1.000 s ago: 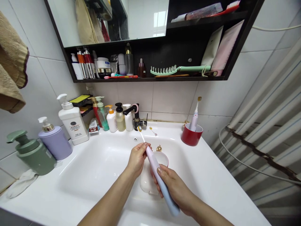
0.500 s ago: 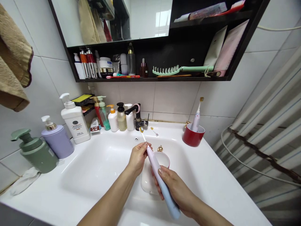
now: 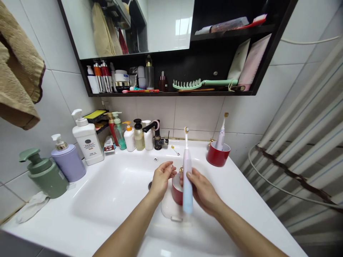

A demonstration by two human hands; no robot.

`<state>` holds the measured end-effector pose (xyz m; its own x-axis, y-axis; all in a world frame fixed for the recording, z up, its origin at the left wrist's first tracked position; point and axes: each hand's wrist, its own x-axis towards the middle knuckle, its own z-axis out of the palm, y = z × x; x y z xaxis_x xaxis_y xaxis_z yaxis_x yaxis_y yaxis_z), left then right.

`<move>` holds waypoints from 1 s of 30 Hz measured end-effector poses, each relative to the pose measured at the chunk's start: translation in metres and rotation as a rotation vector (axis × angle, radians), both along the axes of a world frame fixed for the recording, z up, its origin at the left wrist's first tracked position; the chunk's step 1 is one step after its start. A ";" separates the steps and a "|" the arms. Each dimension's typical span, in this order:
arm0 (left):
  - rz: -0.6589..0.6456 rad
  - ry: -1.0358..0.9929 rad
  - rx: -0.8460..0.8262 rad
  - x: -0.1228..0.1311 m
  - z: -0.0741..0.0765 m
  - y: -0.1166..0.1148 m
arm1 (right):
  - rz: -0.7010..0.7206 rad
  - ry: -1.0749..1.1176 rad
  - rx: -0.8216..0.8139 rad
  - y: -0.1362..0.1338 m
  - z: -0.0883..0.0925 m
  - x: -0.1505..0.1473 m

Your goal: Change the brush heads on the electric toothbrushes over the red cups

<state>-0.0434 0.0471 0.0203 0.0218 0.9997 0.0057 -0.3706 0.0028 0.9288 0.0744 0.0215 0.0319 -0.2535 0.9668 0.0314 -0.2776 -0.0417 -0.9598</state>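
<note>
My right hand is closed round a pale pink and blue electric toothbrush and holds it upright over the white sink, its brush head up near the back edge. My left hand is just left of it, off the toothbrush. Its fingers are curled together at the rim of a red cup that sits in the basin between both hands. A white container lies under the cup, partly hidden by my hands.
A black faucet stands at the back with small bottles beside it. White, purple and green pump bottles line the left. A second red cup holds another toothbrush. A shelf with a green comb hangs overhead.
My left hand let go of the toothbrush neck and dropped to the cup's rim. My right hand swung the toothbrush from slanting forward to upright.
</note>
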 end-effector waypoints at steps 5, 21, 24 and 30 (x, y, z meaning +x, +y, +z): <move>-0.010 0.583 0.168 0.001 -0.010 -0.005 | -0.273 -0.391 0.230 0.038 -0.004 0.008; -0.153 1.313 0.678 0.028 -0.018 0.018 | -0.426 -0.797 0.396 0.062 -0.025 0.031; -0.068 1.236 0.764 0.047 -0.002 0.049 | -0.497 -0.866 0.424 0.089 -0.004 0.046; -0.012 1.179 0.789 0.078 0.013 0.107 | -0.602 -1.008 0.412 0.144 0.017 0.062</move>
